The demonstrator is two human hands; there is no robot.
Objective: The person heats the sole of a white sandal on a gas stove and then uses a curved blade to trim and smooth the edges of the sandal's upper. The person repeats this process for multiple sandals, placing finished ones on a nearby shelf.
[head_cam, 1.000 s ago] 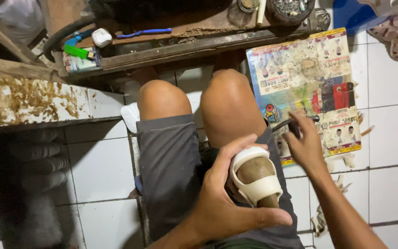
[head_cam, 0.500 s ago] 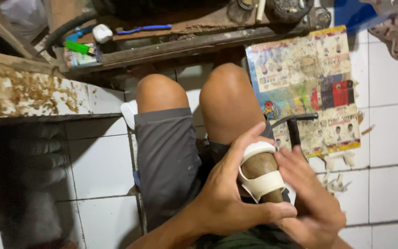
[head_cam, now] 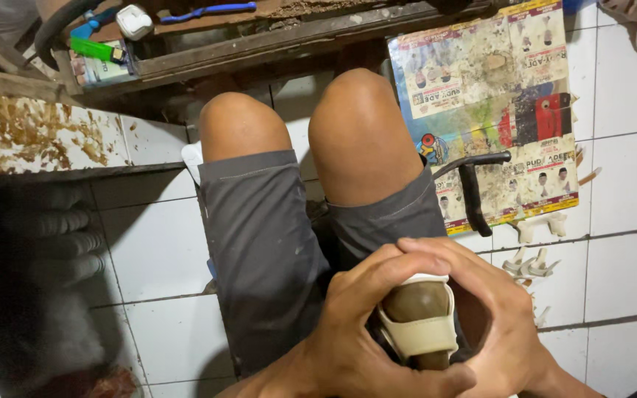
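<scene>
- Left hand (head_cam: 348, 332) was wrapped around a small cream-strapped sandal (head_cam: 418, 324) on a brown shoe form, thumb along the bottom, fingers curled over the top.
- Right hand (head_cam: 495, 317) closed in on the same sandal from the other side, fingers meeting the left hand's over the toe end. No tool visible in it.
- Sandal sat low in the lap, just above the grey shorts (head_cam: 267, 243), between both hands; heel end hidden below the frame edge.
- Cream strap (head_cam: 422, 339) looked already seated across the form; the sole side faced away, so I couldn't tell whether it was bonded or trimmed.
- Judgement: upper appeared fitted, work looked mid-way, at a pressing or shaping stage. What was left wasn't readable from this angle.
- Black hammer-like tool (head_cam: 473, 184) lay untouched on a printed poster (head_cam: 495, 81) on the white tiled floor (head_cam: 621, 184), well apart from the hands.
- Pale offcuts (head_cam: 528, 262) were scattered on the tiles just beside the poster's lower edge.
- Wooden surface (head_cam: 274, 40) ahead of the knees carried a green lighter (head_cam: 94, 50) and a blue-handled tool (head_cam: 208, 10).
</scene>
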